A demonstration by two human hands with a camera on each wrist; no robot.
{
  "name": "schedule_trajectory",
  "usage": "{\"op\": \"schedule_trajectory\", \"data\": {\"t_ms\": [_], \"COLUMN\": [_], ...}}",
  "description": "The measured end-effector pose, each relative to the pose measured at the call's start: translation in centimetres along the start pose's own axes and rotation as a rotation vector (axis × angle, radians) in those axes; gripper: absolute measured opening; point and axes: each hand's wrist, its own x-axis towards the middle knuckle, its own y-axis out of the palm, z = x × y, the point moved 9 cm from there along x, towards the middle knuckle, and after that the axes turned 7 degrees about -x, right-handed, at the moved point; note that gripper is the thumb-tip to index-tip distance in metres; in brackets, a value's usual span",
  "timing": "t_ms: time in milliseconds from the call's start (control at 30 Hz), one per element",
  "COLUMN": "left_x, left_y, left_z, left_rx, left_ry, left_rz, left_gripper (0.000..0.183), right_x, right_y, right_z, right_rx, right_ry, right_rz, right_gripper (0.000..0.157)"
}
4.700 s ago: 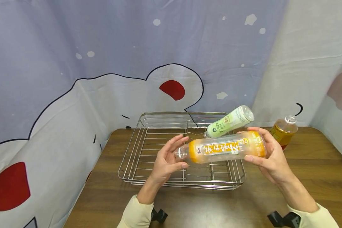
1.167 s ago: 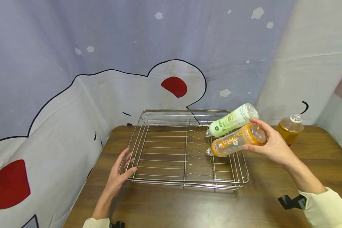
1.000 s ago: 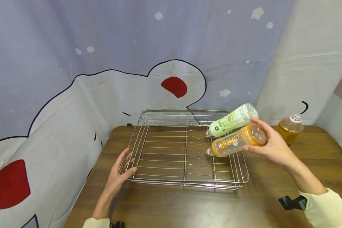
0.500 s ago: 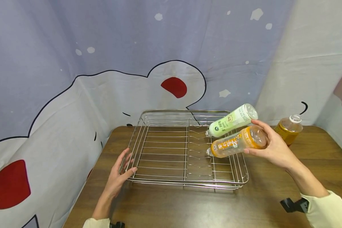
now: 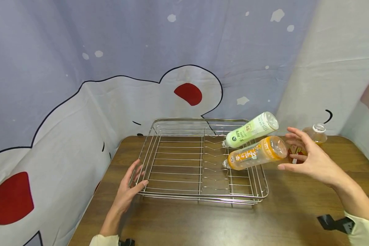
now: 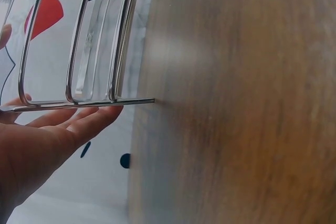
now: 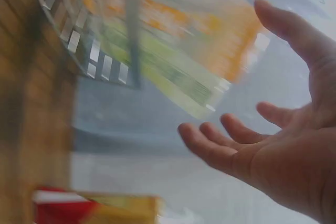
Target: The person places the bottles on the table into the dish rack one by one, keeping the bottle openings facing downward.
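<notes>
A metal wire rack (image 5: 200, 119) stands on the table. My left hand (image 5: 126, 188) holds its left front corner, thumb over the rim and fingers along the outside. Two clear plastic bottles lean neck-down in the rack's right part: one with an orange label (image 5: 252, 155), one with a green label (image 5: 249, 131) behind it. Just right of the orange-labelled bottle's base is my right hand (image 5: 313, 162), fingers spread and apart from it. That hand partly hides a third bottle (image 5: 319, 133), uncapped and upright, whose red and yellow label (image 7: 105, 208) shows in the right wrist view.
The wooden table (image 5: 203, 225) carries the rack and the third bottle. A printed curtain (image 5: 126, 102) hangs close behind and at the left. Each wrist wears a black camera mount, such as the right one (image 5: 335, 223). Motion blurs the right wrist view.
Earlier both hands held the orange-labelled bottle above the rack. It was then set leaning in the rack, and my right hand has let go and moved right. My left hand went to the rack.
</notes>
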Motion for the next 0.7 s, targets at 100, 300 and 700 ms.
{"op": "schedule_trajectory", "data": {"t_ms": [100, 300, 700], "left_x": [0.0, 0.0, -0.1], "left_y": [0.0, 0.0, 0.0], "left_z": [0.0, 0.0, 0.1], "left_rx": [0.000, 0.010, 0.038], "left_ry": [0.000, 0.001, -0.023], "left_rz": [-0.001, -0.002, -0.003], "left_gripper": [0.079, 0.080, 0.082], "right_x": [-0.5, -1.4, -2.7], "right_y": [-2.5, -7.5, -8.9], "right_z": [0.1, -0.5, -7.4], "right_rx": [-0.032, -0.053, -0.082], "right_ry": [0.011, 0.087, 0.314], "right_rz": [-0.061, -0.312, -0.485], "right_gripper": [0.106, 0.094, 0.091]}}
